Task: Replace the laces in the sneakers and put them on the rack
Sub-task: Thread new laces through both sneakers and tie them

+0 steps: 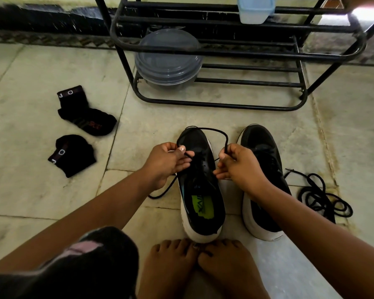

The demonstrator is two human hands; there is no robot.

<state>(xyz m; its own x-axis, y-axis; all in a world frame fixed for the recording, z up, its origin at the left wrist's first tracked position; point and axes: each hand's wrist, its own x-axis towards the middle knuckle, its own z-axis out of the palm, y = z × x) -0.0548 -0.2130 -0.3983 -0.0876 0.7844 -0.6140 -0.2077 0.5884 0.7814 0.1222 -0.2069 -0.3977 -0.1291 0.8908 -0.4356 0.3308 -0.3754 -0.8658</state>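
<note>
1. Head view: the left hand (167,164) and right hand (239,167) each pinch the black lace (205,131).
2. The lace loops over the left shoe (200,190) on the floor (41,190), near the rack (225,52).

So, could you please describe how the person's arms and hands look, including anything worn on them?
Both forearms are bare: no sleeves, watch, bracelets or gloves show. The left hand has a pale, glossy thumbnail. The right hand shows no rings on its visible fingers. I cannot tell about rings on the left hand's tucked fingers.

Pale stone-tiled floor (41,190) — dark grout lines, dim light
</note>
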